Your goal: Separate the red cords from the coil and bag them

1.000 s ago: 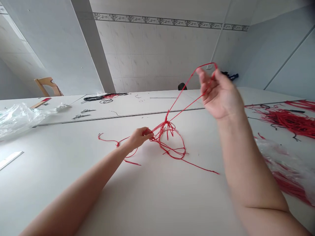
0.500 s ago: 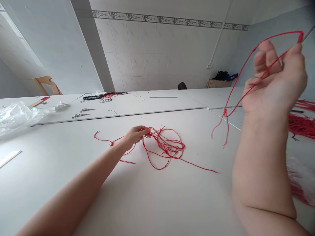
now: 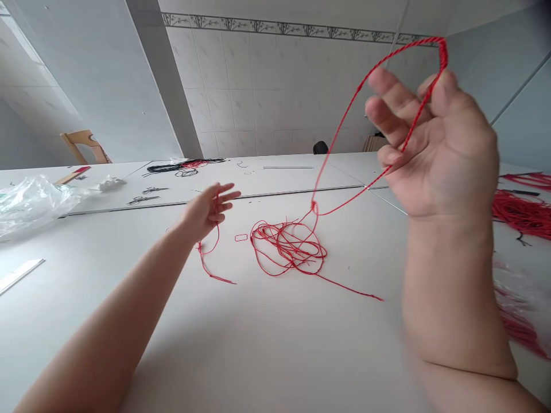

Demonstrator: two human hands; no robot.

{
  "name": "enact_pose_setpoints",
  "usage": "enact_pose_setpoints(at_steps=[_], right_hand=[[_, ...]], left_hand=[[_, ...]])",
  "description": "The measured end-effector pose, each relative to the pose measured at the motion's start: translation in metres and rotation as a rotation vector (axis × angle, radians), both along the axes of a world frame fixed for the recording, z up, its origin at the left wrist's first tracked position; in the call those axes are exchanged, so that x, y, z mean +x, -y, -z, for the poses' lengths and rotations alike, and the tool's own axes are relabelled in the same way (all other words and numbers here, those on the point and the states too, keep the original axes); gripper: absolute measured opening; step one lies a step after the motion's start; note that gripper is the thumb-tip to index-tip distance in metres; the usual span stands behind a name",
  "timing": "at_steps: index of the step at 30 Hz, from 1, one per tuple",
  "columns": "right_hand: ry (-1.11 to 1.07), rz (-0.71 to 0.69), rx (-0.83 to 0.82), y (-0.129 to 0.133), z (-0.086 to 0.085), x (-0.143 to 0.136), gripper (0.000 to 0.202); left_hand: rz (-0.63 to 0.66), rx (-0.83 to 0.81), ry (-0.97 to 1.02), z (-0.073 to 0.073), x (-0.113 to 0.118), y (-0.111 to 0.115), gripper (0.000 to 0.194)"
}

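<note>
My right hand (image 3: 434,132) is raised at the right, thumb and index finger pinching a red cord loop (image 3: 344,123). The loop has a thick braided section at its top, and its knotted lower end hangs over the pile. My left hand (image 3: 209,209) is above the table, left of the pile, with several fingers stretched out. Another red cord (image 3: 217,232) passes up into that hand near the thumb; the exact grip is partly hidden. Its knotted tail rests on the table. A tangled pile of red cords (image 3: 297,246) lies between my hands.
On the white table (image 3: 275,344) are a clear plastic bag (image 3: 34,201), scissors (image 3: 144,199), a white strip (image 3: 19,275) and black cords (image 3: 166,168). More red cords (image 3: 523,215) lie at the right, near another plastic bag (image 3: 516,289). A wooden chair (image 3: 84,143) stands behind.
My right hand has moved left with the cord loop, which now hangs over the pile. My left hand has let go of the pile, moved up and left, and lifted part of another cord.
</note>
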State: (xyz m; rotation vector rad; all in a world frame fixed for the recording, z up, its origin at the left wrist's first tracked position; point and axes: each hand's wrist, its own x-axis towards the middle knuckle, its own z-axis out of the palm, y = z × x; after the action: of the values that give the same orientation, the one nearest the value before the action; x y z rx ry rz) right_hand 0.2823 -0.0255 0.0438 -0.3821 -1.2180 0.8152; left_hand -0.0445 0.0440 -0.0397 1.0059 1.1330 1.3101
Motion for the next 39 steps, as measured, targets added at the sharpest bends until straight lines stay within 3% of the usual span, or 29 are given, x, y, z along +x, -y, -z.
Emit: enact_pose_setpoints(at_steps=[4, 7, 10, 14, 19, 21, 23, 28, 30, 34, 39], right_hand=[[-0.002, -0.073, -0.086, 0.003, -0.001, -0.006, 0.038], [-0.067, -0.044, -0.118, -0.001, 0.004, -0.012, 0.028], [-0.027, -0.094, -0.126, -0.017, 0.015, -0.027, 0.015], [0.174, -0.11, -0.152, -0.051, 0.017, -0.066, 0.026], [0.241, -0.05, 0.013, -0.074, -0.018, -0.12, 0.036], [0.228, -0.059, 0.053, -0.072, -0.021, -0.137, 0.036], [0.216, -0.1, 0.041, -0.067, -0.007, -0.152, 0.033], [0.281, -0.254, -0.27, -0.062, 0.071, -0.178, 0.017], [0.275, -0.27, -0.344, -0.061, 0.092, -0.181, 0.015], [0.277, -0.333, -0.358, -0.056, 0.098, -0.176, 0.015], [0.265, -0.376, -0.393, -0.051, 0.091, -0.168, 0.021]], left_hand=[[0.051, 0.049, 0.438, -0.042, -0.008, 0.02, 0.027], [0.104, 0.114, 0.535, -0.062, -0.011, 0.038, 0.031], [0.163, 0.132, 0.514, -0.069, -0.013, 0.049, 0.03], [0.193, 0.111, 0.454, -0.069, -0.014, 0.054, 0.026], [0.184, 0.122, 0.42, -0.067, -0.015, 0.055, 0.029], [0.195, 0.126, 0.365, -0.065, -0.017, 0.054, 0.036], [0.21, 0.128, 0.246, -0.061, -0.021, 0.052, 0.047], [0.29, 0.12, -0.074, -0.047, -0.033, 0.042, 0.067], [0.356, 0.101, -0.142, -0.041, -0.035, 0.039, 0.071], [0.367, 0.099, -0.215, -0.031, -0.029, 0.034, 0.07], [0.329, 0.116, -0.085, -0.022, -0.015, 0.03, 0.053]])
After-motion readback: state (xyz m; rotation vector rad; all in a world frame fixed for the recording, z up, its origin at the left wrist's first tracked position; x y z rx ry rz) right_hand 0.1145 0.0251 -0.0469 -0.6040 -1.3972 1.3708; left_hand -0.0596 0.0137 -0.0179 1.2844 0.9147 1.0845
